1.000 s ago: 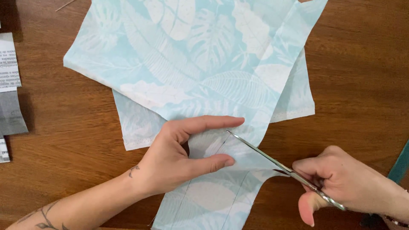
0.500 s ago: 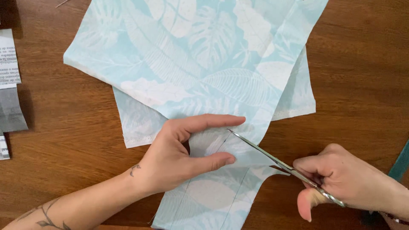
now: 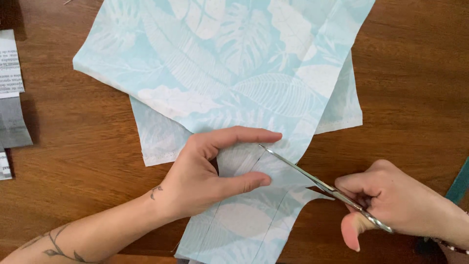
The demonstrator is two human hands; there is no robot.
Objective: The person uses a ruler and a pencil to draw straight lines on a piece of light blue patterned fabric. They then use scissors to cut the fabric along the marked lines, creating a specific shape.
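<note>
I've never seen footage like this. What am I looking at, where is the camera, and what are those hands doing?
There is no machine here: a person wears a camera on the head, so you look down at their own two hands. On a brown wooden table lies pale blue fabric printed with white leaves. The left hand presses the fabric flat. The right hand holds metal scissors, their blades lying on the fabric at its edge. Some grey and white paper pieces sit at the table's left edge.
</note>
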